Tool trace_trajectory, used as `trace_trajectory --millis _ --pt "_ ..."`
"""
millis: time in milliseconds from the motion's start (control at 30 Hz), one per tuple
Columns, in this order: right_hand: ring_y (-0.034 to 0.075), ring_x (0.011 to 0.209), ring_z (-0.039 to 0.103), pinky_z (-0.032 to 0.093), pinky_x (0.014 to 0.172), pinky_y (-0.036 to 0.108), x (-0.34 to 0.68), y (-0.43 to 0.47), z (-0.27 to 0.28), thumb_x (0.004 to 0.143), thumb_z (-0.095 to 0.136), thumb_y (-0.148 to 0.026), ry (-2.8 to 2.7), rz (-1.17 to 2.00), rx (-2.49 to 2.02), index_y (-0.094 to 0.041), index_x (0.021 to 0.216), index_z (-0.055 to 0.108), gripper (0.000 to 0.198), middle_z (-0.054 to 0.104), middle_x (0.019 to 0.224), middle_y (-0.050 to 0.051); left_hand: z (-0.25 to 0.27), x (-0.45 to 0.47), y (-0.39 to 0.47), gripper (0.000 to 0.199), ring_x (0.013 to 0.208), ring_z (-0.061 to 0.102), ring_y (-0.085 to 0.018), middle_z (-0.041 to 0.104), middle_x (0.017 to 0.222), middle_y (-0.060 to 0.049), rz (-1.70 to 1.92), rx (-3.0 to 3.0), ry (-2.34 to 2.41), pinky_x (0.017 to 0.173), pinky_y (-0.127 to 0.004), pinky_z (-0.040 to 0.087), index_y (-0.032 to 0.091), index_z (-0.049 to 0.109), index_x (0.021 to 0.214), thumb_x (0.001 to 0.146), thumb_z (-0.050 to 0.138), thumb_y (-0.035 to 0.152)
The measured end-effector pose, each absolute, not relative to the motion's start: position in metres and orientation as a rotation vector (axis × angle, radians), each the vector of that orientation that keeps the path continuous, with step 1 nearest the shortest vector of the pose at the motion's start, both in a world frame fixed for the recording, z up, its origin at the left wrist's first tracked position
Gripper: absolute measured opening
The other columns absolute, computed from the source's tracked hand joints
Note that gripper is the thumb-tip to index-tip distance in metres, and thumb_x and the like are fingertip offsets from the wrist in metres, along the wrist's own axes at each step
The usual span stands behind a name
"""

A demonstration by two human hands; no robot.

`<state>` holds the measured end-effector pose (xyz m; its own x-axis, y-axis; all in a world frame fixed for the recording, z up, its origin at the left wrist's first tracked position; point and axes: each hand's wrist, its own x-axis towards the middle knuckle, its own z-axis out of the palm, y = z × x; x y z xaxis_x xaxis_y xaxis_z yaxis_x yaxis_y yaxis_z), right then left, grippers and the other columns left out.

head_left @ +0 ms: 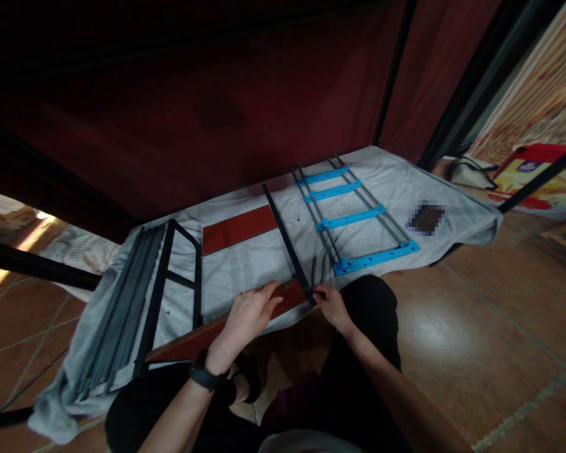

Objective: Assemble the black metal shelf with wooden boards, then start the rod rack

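Grey tubes: the bundle lies at nine o'clock from your hands, on the grey cloth over the table.
Black frame: just right of the tubes, the metal frame lies between nine and ten o'clock.
Near red board: the board runs along the table's near edge, from the frame's near end to the black bar under your fingers.
Far red board: this one lies flat towards eleven o'clock.
Left hand: your left hand bends over the near board's top edge; you cannot tell whether it grips or merely rests.
Black bar: the bar points away from you towards eleven o'clock.
Right hand: your right hand has its fingertips bunched at the bar's near end; what they pinch, you cannot tell.
Blue rack: the rack lies between one and two o'clock.
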<state>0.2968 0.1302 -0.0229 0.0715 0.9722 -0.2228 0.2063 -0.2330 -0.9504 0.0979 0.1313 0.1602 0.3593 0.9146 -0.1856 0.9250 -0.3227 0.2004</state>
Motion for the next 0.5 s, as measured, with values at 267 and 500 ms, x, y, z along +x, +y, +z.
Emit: trace_trajectory --millis 267,500 --pt "0.018 0.067 0.069 0.053 0.065 0.027 0.294 0.125 -0.020 0.093 0.044 -0.021 -1.455 1.084 -1.658 -0.015 0.096 0.067 0.024 0.070 0.080 0.007 0.154 0.094 0.131 0.031 0.092 0.072 -0.027 0.077 0.097 -0.007 -0.013 2.351 1.634 0.076 -0.032 0.047 0.026 0.060 0.123 0.096 0.047 0.035" --pt "0.022 0.088 0.071 0.050 0.077 0.030 0.294 0.115 -0.001 0.100 0.037 -0.021 -1.894 0.732 -1.891 -0.014 0.101 0.059 0.023 0.071 0.097 0.015 0.151 0.092 0.131 0.031 0.094 0.072 -0.027 0.076 0.099 -0.007 0.013 2.333 1.640 0.077 -0.033 0.047 0.027 0.061 0.122 0.095 0.050 0.036"
